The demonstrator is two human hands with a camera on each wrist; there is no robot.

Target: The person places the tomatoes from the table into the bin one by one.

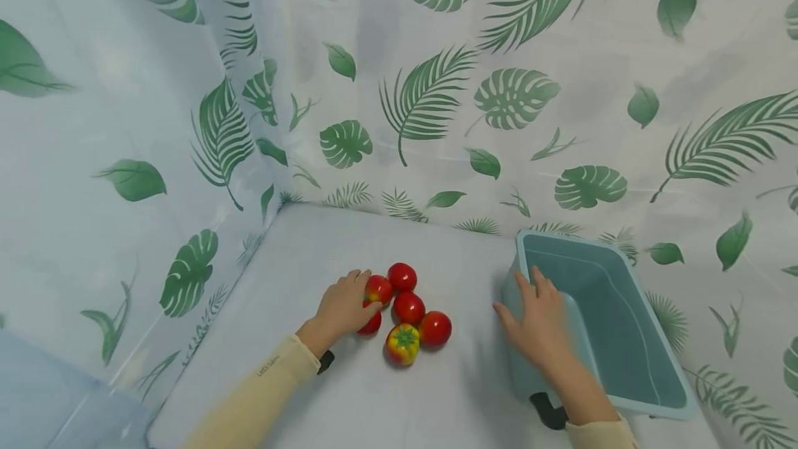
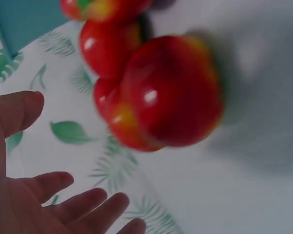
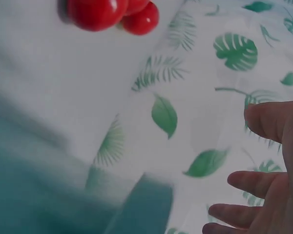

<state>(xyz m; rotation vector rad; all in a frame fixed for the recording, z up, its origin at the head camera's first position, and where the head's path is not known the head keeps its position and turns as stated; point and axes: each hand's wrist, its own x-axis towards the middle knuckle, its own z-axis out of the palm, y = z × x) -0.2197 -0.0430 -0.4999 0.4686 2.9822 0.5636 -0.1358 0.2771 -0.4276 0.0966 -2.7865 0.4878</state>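
Several glossy red tomatoes (image 1: pixel 409 308) lie in a cluster on the white table. One of them, a red-and-yellow tomato (image 1: pixel 402 344), has its green leafy top facing up. My left hand (image 1: pixel 341 306) is over the left side of the cluster, partly covering two tomatoes. In the left wrist view its fingers are spread beside a large tomato (image 2: pixel 173 92), with nothing gripped. My right hand (image 1: pixel 541 317) hangs above the near-left rim of a blue-green plastic bin (image 1: pixel 654 338), fingers spread and holding nothing. Whether it touches the rim cannot be told.
The bin stands at the right of the table (image 1: pixel 318 248), open side up. A white curtain (image 1: pixel 436 179) printed with green leaves rises behind the table and along its left side. Dark straps show at both wrists.
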